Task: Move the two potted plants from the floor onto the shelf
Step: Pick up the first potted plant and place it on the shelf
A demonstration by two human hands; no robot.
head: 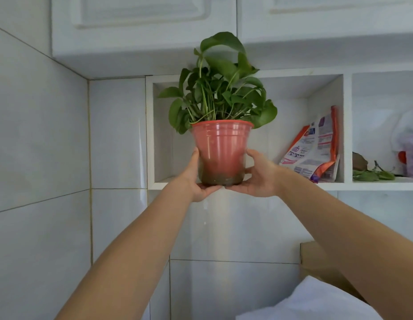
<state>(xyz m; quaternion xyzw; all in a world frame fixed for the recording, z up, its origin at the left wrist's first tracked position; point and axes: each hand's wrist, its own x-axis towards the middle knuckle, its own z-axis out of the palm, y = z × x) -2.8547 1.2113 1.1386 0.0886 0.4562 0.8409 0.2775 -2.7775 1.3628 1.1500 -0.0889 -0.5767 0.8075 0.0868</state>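
My left hand [199, 181] and right hand [256, 176] cup the potted plant [220, 144] — red pot, leafy green — before the shelf [251, 186] opening, left cubby; a printed packet [314, 148] leans inside.

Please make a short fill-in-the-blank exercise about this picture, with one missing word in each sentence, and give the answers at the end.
1. The left hand and the right hand hold a pot whose colour is ____.
2. The leaves of the plant are ____.
3. The printed bag leans in the same shelf compartment, on the ____ side of the pot.
4. The pot is supported by ____ hands.

Answers: red; green; right; two
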